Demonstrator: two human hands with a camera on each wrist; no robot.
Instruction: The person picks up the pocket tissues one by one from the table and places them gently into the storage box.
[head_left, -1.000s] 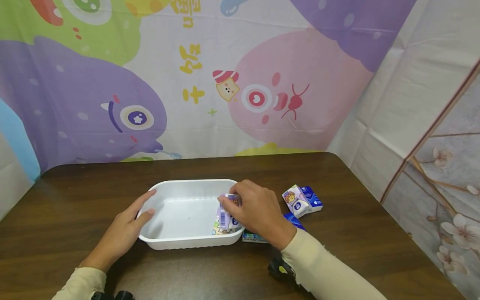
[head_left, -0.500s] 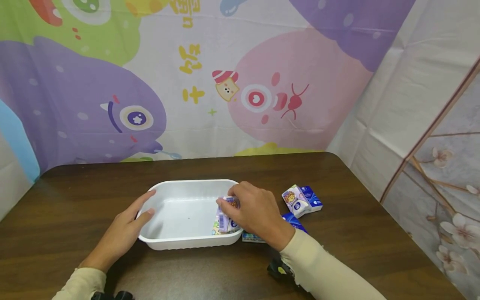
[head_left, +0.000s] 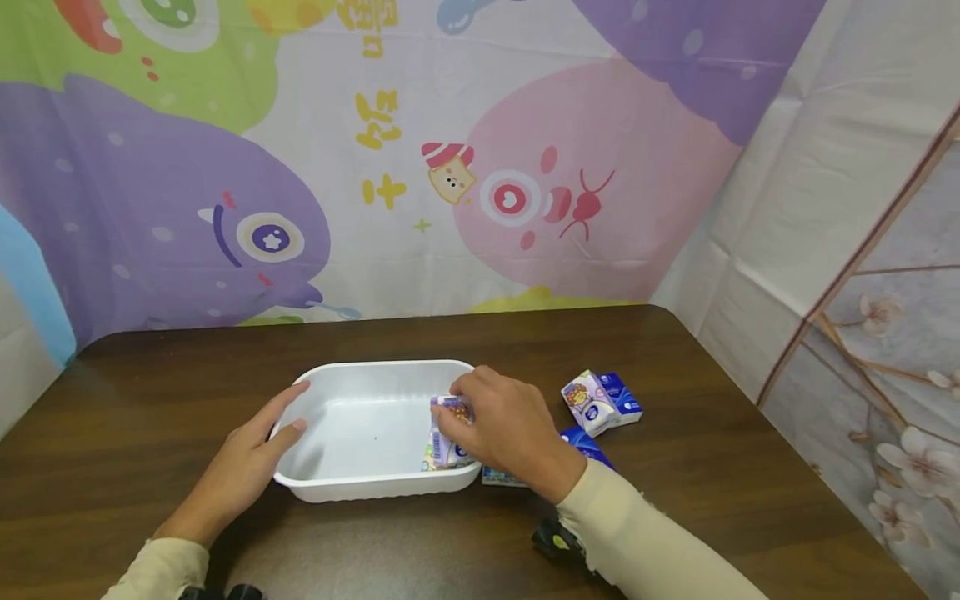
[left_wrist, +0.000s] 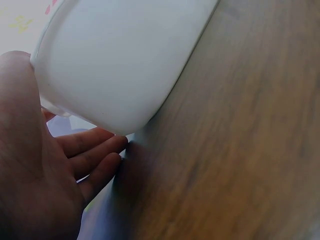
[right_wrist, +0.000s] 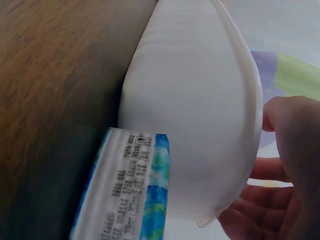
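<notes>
A white plastic tray sits on the table. My left hand holds its left end, thumb at the rim and fingers along the outside; in the left wrist view those fingers lie behind the tray wall. Over the right rim reaches my right hand, gripping a purple-and-white tissue packet inside the tray with thumb and fingers. This packet lies over another, colourful packet, mostly hidden. The right wrist view shows the curled fingers beyond the rim, and the tray hides the held packet there.
Just outside the tray's right end, partly under my right forearm, lie a blue packet and a packet with a blue-green side. Farther right, a purple-and-white packet leans on a blue one. A printed cloth hangs behind the table.
The packet in my right hand has tipped down flatter and shifted slightly left within the tray, with the thumb following. My left hand and the tray have stayed put.
</notes>
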